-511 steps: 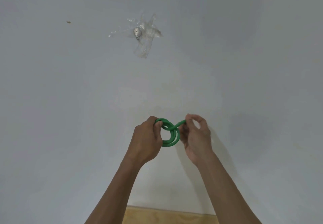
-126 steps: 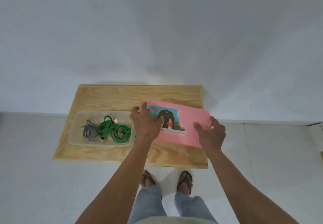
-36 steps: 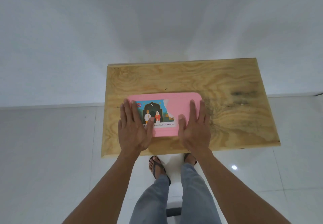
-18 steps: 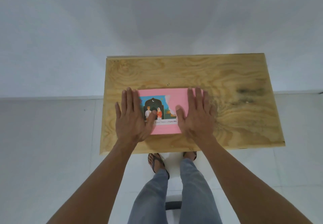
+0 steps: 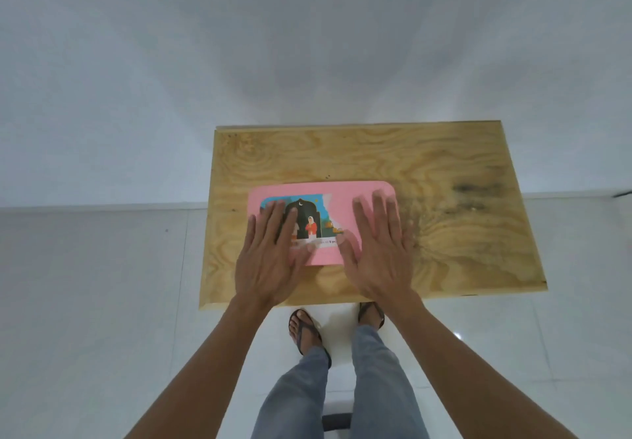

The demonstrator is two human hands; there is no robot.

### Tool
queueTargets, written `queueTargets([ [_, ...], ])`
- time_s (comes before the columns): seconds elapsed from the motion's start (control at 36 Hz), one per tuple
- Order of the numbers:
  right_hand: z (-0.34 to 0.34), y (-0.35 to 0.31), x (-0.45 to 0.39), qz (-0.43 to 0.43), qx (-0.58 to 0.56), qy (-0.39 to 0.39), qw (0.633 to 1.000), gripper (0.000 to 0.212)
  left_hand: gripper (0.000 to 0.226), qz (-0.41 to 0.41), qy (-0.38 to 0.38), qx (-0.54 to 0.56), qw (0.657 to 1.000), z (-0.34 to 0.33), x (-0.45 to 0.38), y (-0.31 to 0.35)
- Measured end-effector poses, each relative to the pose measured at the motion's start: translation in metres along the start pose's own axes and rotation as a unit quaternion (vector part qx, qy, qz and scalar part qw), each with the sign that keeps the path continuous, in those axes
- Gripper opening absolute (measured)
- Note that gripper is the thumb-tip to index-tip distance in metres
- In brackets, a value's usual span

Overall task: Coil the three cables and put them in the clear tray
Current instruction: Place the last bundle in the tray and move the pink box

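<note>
Left of centre in the frame, our left hand [image 5: 265, 260] lies flat, fingers straight, on the pink lid [image 5: 328, 195]; right of it, our right hand [image 5: 379, 250] does likewise, neither gripping anything. The lid hides tray and cables on the board [image 5: 444, 171], so we judge the coiling done, though we cannot see inside.

We see a pink lid [image 5: 342, 195] lying flat on the wooden table [image 5: 444, 171]. Left hand [image 5: 266, 260] and right hand [image 5: 379, 254] lie flat on it, fingers straight and spread. A printed picture label [image 5: 316, 219] shows between them. Below: jeans, sandals [image 5: 304, 329], white tile floor [image 5: 85, 301].
</note>
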State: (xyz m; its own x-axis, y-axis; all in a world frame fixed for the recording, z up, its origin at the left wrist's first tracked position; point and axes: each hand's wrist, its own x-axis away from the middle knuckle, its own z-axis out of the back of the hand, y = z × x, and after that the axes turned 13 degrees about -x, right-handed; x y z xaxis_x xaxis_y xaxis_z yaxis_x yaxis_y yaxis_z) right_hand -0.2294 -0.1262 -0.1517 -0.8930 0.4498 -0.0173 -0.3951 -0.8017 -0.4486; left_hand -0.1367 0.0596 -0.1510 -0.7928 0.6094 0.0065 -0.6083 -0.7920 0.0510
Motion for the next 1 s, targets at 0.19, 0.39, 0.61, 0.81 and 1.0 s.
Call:
queueTargets([
  [0.19,-0.011,0.002,0.029,0.012,-0.007,-0.050,0.999,0.070,0.076,-0.066,-0.062,-0.065,0.994,-0.013,0.022,-0.012],
  [0.39,-0.012,0.010,0.005,0.018,0.014,-0.051,0.998,0.071,0.073,-0.046,-0.051,-0.064,0.996,-0.014,0.003,-0.007],
  [0.61,-0.011,0.020,-0.053,0.009,-0.006,-0.052,0.999,0.069,0.075,-0.039,-0.029,-0.041,0.998,-0.021,-0.060,-0.008],
  [0.81,-0.014,0.029,-0.105,-0.004,-0.023,-0.033,0.999,0.071,0.077,-0.020,0.011,-0.019,1.000,-0.028,-0.112,-0.009],
  [1.0,-0.015,0.030,-0.131,0.000,-0.025,-0.023,0.999,0.067,0.079,-0.002,0.030,-0.036,0.999,-0.030,-0.137,-0.008],
])
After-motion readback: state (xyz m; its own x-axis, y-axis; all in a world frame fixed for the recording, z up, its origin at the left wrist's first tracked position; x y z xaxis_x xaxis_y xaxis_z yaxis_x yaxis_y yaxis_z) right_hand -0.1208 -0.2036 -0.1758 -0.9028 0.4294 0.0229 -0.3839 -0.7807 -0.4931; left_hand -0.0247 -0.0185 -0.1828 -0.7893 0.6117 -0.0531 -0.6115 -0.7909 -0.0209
